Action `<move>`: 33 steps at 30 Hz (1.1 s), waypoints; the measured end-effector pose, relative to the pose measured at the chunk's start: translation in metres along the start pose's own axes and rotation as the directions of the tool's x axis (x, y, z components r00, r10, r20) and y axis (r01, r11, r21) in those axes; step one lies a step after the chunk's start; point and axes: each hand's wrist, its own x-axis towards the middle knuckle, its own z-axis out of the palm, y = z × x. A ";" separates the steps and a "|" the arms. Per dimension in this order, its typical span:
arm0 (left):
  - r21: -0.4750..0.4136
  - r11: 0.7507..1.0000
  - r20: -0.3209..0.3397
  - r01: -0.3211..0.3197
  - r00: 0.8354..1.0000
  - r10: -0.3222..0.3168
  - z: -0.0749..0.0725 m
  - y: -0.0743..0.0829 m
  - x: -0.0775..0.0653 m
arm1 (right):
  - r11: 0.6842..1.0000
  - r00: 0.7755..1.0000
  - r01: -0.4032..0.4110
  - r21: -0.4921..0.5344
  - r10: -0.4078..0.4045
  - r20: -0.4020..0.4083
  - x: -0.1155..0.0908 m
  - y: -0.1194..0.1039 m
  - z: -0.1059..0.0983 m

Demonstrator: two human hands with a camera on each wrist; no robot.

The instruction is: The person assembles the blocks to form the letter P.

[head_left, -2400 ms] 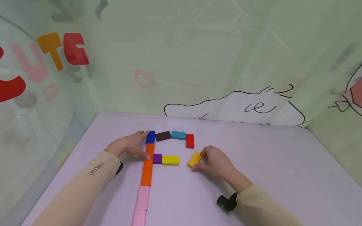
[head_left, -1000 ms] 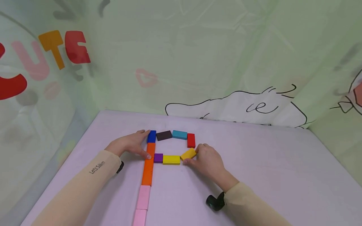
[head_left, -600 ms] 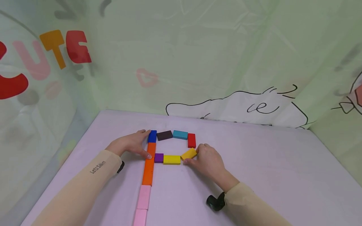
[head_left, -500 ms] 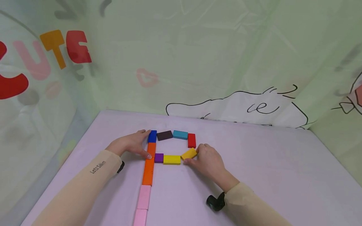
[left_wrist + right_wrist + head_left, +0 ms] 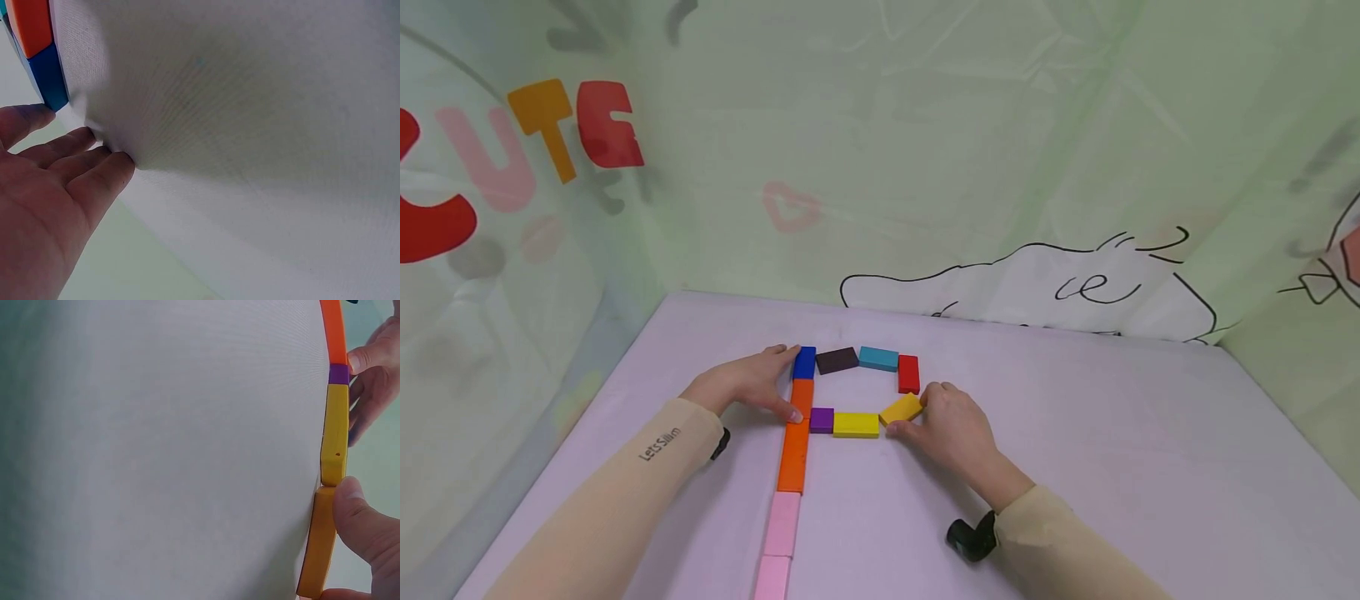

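Between its thumb and fingers, my right hand (image 5: 958,429) pinches a darker yellow block (image 5: 901,409), which lies slanted on the table. One end of it meets the bright yellow block (image 5: 856,425), beside a small purple block (image 5: 822,420). My left hand (image 5: 747,385) rests along the column's left side, its index fingertip at the blue block (image 5: 805,362) and its thumb at the joint of two orange blocks (image 5: 793,457). In the left wrist view its fingers (image 5: 106,178) are fairly straight, touching the cloth. A dark brown block (image 5: 837,360), a teal block (image 5: 878,358) and a red block (image 5: 908,374) form the top.
Pink blocks (image 5: 782,523) continue the column toward the near edge. A pale lilac cloth covers the table (image 5: 1112,450). Behind it hangs a light green curtain (image 5: 925,150) with printed letters and drawings. Black straps with a camera (image 5: 973,537) sit at the wrists.
My right hand has moved left with the darker yellow block, turning it and bringing its end against the bright yellow one. Over the last second both hands stay still.
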 end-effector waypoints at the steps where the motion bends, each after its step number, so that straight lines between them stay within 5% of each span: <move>1: 0.000 1.000 0.000 0.000 1.000 0.000 0.000 0.000 0.000 | 1.000 1.000 0.001 -0.001 -0.001 -0.002 0.000 0.000 0.000; 33: -0.010 1.000 -0.002 0.006 1.000 -0.006 0.001 -0.001 0.000 | 1.000 1.000 -0.003 -0.010 0.004 0.016 0.000 0.000 -0.001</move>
